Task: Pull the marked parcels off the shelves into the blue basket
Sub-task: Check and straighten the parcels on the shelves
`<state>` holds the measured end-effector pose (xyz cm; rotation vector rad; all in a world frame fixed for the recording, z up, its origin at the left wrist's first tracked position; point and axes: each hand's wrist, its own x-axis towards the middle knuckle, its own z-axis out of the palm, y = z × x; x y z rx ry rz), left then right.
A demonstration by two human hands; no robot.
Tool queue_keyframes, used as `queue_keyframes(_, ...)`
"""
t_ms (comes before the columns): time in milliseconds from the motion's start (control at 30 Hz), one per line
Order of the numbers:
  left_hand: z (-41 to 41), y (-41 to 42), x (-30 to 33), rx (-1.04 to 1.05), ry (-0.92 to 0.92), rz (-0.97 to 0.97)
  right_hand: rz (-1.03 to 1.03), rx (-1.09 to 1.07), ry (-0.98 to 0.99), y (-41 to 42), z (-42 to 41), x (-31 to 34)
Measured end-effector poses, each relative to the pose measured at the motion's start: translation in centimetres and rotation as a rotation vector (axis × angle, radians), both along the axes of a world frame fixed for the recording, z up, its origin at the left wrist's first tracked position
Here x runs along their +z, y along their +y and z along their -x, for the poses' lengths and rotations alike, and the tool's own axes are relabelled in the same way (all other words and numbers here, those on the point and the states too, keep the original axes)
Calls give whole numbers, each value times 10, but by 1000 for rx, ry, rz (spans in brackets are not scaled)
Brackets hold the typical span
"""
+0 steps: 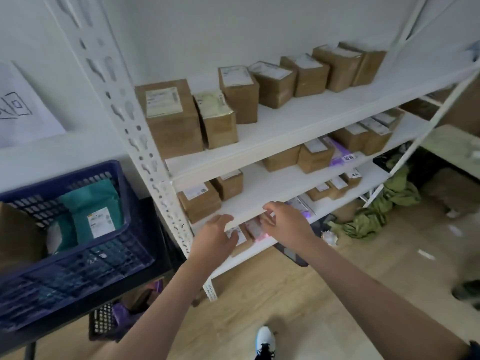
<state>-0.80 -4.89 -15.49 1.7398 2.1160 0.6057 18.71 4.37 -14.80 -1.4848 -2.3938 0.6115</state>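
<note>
A white metal shelf unit [298, 120] holds rows of brown labelled parcels [171, 118] on several tiers. Both my hands reach to the front of the lowest visible tier. My left hand [215, 236] hovers with loosely spread fingers over a small brown parcel with a white label [237, 236]. My right hand [283, 222] has its fingers bent over a pink-edged parcel [255, 231]; whether it grips that parcel is hidden. The blue basket [78, 258] stands at the left on a dark cart and holds a teal mailer [91, 206] and a brown box [18, 235].
A purple mailer [340, 152] lies on the middle tier. Green cloth [381, 206] and a dark bag lie on the wooden floor by the shelf's right leg. A table edge [452, 144] is at the right. My shoe [265, 341] is on the floor below.
</note>
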Motion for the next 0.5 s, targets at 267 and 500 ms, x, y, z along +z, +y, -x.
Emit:
queue_keyframes(267, -58, 127, -43, -48, -31, 48, 83, -50, -40, 129, -66, -29)
queue_keyframes(500, -94, 228, -59, 4, -54, 138, 197, -98, -31, 229, -113, -47)
